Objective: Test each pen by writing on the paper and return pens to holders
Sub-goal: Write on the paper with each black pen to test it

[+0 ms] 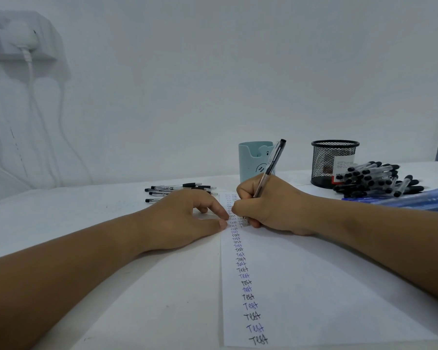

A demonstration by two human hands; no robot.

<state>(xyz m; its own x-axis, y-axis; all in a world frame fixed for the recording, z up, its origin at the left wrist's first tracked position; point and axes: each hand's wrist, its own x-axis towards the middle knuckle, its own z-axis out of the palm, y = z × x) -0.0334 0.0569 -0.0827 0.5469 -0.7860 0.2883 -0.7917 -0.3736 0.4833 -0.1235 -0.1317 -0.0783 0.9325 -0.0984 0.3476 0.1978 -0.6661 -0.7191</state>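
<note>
Fingers of my right hand (268, 205) curl round a pen (269, 170), its tip on the paper (314, 274); my left hand (185, 218) presses the sheet's edge with loose fingers. Many "Test" words are written, yet a big pile of pens (374, 180) waits beside the mesh holder (334, 162).

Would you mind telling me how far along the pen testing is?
Done: a long column of "Test" marks fills the paper. In hand: the right hand writes with a pen; the left hand steadies the sheet. Left: a pile of pens beside the mesh holder.
</note>
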